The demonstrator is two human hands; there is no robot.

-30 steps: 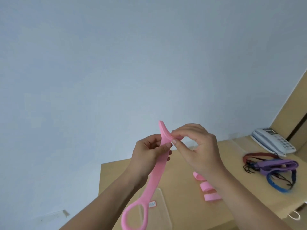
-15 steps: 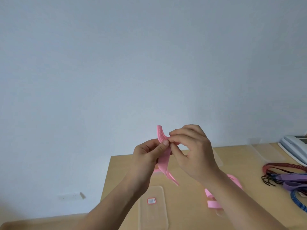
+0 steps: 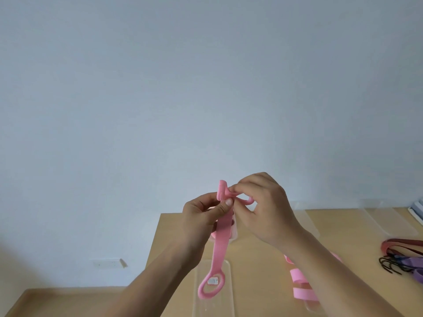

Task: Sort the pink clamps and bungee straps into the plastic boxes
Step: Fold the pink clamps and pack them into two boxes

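Observation:
I hold a long pink clamp (image 3: 220, 243) up in front of the wall, its loop end hanging down over a clear plastic box lid (image 3: 226, 300). My left hand (image 3: 201, 220) pinches the strap near its top with thumb and fingers. Close on the right, my right hand (image 3: 265, 209) pinches the bent upper end. More pink clamps (image 3: 302, 287) lie on the wooden table (image 3: 256, 271) under my right forearm. Bungee straps (image 3: 402, 257) in red, purple and black lie at the right edge. A clear plastic box (image 3: 389, 223) stands at the back right.
A second clear box (image 3: 304, 216) stands behind my right hand, and a container with pink in it (image 3: 234, 234) is partly hidden behind the clamp. A white device (image 3: 417, 208) peeks in at the far right. A wall socket (image 3: 107, 263) sits low on the left.
The view has swung left and down, so the telephone and straps slid to the right edge. The clamp's loop end, swung out of sight half a second ago, hangs down again.

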